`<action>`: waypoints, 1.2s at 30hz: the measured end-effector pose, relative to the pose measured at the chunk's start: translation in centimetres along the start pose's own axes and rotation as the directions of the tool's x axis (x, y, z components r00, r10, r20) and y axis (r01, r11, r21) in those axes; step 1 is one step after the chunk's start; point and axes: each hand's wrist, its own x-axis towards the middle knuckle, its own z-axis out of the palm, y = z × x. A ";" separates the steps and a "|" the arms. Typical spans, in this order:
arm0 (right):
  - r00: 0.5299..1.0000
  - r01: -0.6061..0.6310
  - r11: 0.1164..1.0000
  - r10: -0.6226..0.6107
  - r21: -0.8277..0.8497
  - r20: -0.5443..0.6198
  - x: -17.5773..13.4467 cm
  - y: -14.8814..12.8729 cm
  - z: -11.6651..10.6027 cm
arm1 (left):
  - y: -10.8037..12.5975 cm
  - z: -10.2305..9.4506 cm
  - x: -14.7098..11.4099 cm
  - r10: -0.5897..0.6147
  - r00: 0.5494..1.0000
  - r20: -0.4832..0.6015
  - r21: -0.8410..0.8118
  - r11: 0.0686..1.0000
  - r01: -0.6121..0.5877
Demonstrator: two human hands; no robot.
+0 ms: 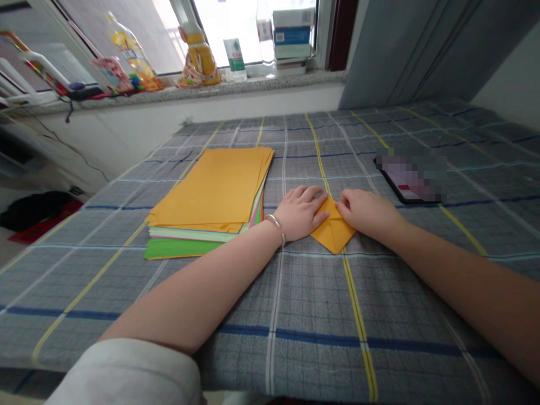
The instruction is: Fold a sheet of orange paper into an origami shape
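A small folded piece of orange paper (334, 233) lies on the plaid cloth in front of me, with one corner pointing toward me and creases across it. My left hand (300, 212) rests flat on its left side, fingers stretched out and the thumb on the paper. On the right edge, my right hand (365, 209) has its fingers curled, with thumb and forefinger pinching the paper. The far part of the paper is partly hidden by the fingers. A silver bracelet (275, 221) circles my left wrist.
Left of my hands lies a stack of coloured paper (215, 185), orange on top, with green and white sheets below. A phone (411, 180) with a blurred screen lies at the right. Bottles, packets and boxes (291, 35) line the windowsill (270, 84) behind.
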 end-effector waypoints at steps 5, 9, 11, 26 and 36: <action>0.999 0.017 1.000 -0.018 -0.023 -0.035 0.1 0.1 0.3 | -0.1 0.3 0.5 0.012 0.990 0.138 -0.022 1.000 -0.009; 0.999 0.010 0.999 -0.011 -0.033 -0.050 0.2 0.1 0.4 | 0.0 0.2 0.6 -0.003 0.990 0.141 -0.012 1.000 0.005; 0.999 0.013 1.000 -0.014 -0.026 -0.045 0.3 0.1 0.4 | 0.0 0.1 0.7 -0.010 0.987 0.162 -0.015 1.000 0.013; 0.998 0.025 0.979 -0.014 0.203 -0.058 0.6 1.9 0.9 | -0.1 0.8 0.8 -0.066 0.992 0.107 -0.089 0.993 0.076; 0.999 0.044 0.586 -0.018 0.809 -0.041 1.3 2.2 2.5 | -1.1 1.7 1.3 -0.226 0.969 -0.104 -0.535 0.834 0.137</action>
